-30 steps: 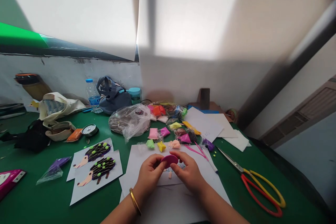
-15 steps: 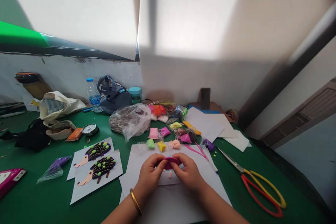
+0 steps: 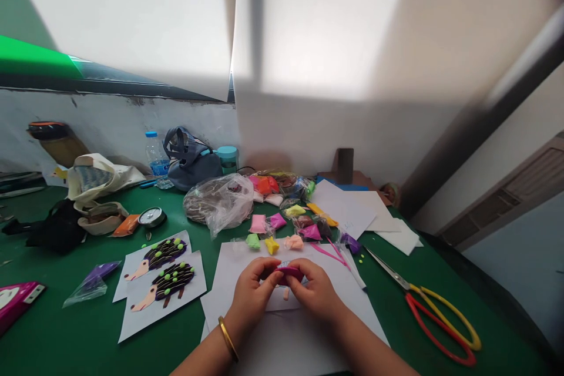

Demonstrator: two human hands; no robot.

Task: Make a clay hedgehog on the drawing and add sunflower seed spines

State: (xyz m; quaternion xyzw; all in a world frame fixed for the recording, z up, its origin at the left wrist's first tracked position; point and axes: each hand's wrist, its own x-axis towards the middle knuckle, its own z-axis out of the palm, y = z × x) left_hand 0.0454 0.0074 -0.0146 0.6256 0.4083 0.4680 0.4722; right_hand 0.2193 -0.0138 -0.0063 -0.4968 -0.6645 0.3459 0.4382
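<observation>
Both my hands work together over a white paper sheet (image 3: pixel 233 261). My left hand (image 3: pixel 252 288) and my right hand (image 3: pixel 316 291) pinch a piece of magenta modelling clay (image 3: pixel 289 272) between their fingers, and the fingers hide most of it. A small peach clay strip (image 3: pixel 285 294) lies on a paper card just below my hands. A gold bangle (image 3: pixel 228 338) circles my left wrist. Small packets of coloured clay (image 3: pixel 269 229) lie just beyond the sheet.
Left of the sheet lie hedgehog pictures on white cards (image 3: pixel 161 285). Red-and-yellow-handled scissors (image 3: pixel 440 323) rest on the green table (image 3: pixel 396 282) at right. A plastic bag (image 3: pixel 218 202), a water bottle (image 3: pixel 155 155), and cloth bags (image 3: pixel 99 188) stand towards the back.
My hands have drawn closer together and now cover more of the magenta clay. It looked like a flat round piece a second ago and now shows only as a narrow strip.
</observation>
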